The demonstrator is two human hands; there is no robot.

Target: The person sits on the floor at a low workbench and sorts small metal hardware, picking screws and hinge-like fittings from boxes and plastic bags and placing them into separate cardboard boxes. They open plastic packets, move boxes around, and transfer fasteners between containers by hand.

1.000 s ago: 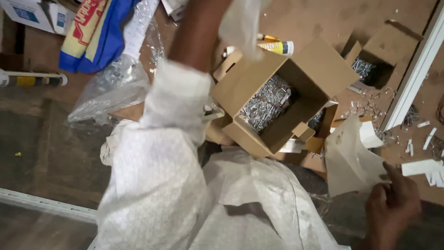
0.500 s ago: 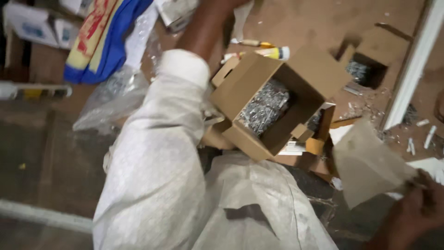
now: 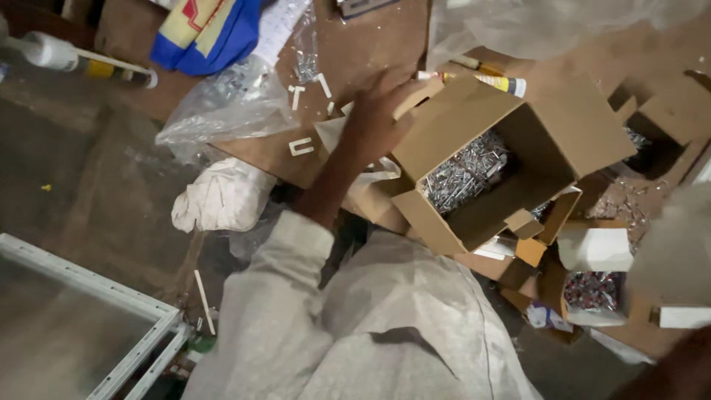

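An open brown cardboard box (image 3: 563, 118), tilted and full of shiny metal screws (image 3: 463, 174), lies on the brown board. My left hand (image 3: 374, 122) reaches out from its pale sleeve and grips the box's left flap, fingers curled over the edge. Only a dark sliver of my right hand (image 3: 678, 370) shows at the bottom right corner. It holds up a blurred pale piece of card (image 3: 670, 244) close to the camera.
A clear plastic bag (image 3: 229, 104) of metal parts, small white clips (image 3: 300, 146), a crumpled white cloth (image 3: 222, 196) and a sealant tube (image 3: 44, 52) lie at left. A white window frame (image 3: 111, 296) is at lower left. Smaller boxes of screws (image 3: 592, 290) sit at right.
My left arm has come down from its raised position and its hand now grips the box flap. The view has shifted right and down, and the pale card has risen nearer the camera.
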